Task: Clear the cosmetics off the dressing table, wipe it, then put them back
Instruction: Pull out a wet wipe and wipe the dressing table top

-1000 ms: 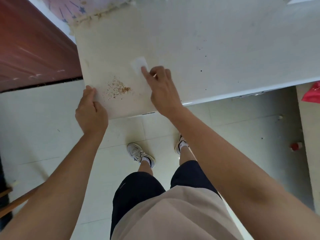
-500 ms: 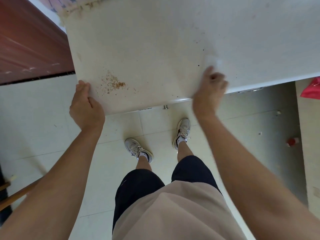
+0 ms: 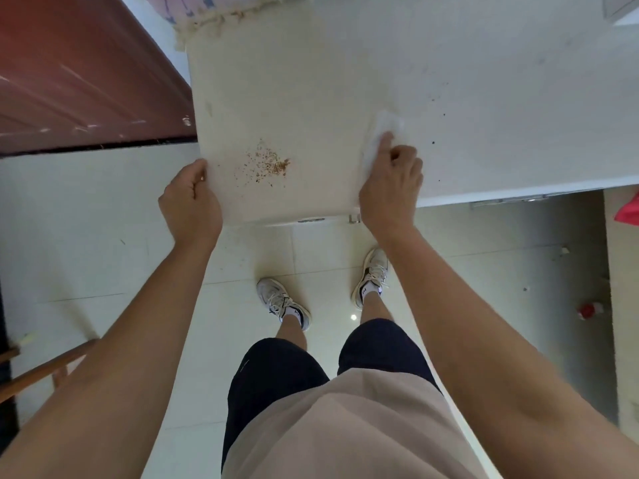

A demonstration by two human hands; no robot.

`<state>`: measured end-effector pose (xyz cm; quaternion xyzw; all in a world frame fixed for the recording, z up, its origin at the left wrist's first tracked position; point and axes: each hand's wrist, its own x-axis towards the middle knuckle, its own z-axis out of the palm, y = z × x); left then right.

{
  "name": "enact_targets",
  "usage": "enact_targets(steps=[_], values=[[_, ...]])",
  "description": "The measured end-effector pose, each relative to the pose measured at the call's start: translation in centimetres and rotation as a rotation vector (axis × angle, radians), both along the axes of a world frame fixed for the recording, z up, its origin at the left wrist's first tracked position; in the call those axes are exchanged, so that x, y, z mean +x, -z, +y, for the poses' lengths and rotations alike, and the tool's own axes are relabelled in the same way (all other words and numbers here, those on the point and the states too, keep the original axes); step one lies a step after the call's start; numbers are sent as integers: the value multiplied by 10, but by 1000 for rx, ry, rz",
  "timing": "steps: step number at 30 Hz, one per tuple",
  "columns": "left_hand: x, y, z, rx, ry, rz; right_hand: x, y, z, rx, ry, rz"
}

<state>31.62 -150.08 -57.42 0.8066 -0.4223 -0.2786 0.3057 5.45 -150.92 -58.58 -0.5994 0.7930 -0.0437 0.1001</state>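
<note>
white top: the dressing table [image 3: 311,81] fills the upper half of the view, its cream-white surface bare of any cosmetics, its front edge just ahead of my feet.
wipe: a thin white wipe [image 3: 384,123] lies flat on the top near the front edge, right of the middle, partly under my fingers.
right hand: my right hand [image 3: 390,188] presses the wipe down against the table; the forefinger reaches forward onto it and the other fingers are curled in behind, knuckles up. how much of the wipe is tucked under my palm i cannot tell.
left hand: my left hand [image 3: 190,202] grips the table's front left corner, fingers curled round the edge, wrist hanging off over the floor.
stain: a scatter of brown specks [image 3: 268,164] sits on the top between my two hands, nearer the left one, apart from the wipe.
dots: a few small dark dots [image 3: 433,142] mark the surface to the right of the wipe.
far edge: a fringed cloth [image 3: 214,19] hangs at the back left corner of the table.
left side: a reddish-brown panel [image 3: 79,74] stands beside the table's left edge.
floor: pale glossy tiles [image 3: 86,219] run under the table; my white trainers [image 3: 283,302] stand on them below the front edge.
floor bits: a small red thing [image 3: 587,310] lies on the floor well to the right, too small to make out.
right edge: a bit of red cloth [image 3: 627,210] shows at the border of the view.
</note>
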Motion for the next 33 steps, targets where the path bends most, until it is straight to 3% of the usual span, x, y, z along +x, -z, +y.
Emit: enact_targets(steps=[4,11,15,17,20,22,24,27,30,33], values=[[10,-1,5,39,-132,215,20,1,4,12,12,42],[36,-10,16,167,-412,626,144,5,-1,22,-404,-8],[47,-14,25,276,-412,695,191,1,-12,35,-655,-49],[48,-14,31,286,-443,679,191,-3,-28,84,-771,-172],[43,-8,37,301,-459,663,154,-14,-54,39,-681,-462],[37,-3,39,313,-430,648,113,-19,-70,-108,-517,-514],[31,1,40,302,-414,607,71,-21,-83,-171,-334,-449],[28,6,41,262,-425,558,29,-17,-88,-55,-117,-209],[31,9,42,258,-404,581,39,-10,-79,79,-106,11],[35,8,43,269,-373,655,86,-7,-86,104,-232,49]])
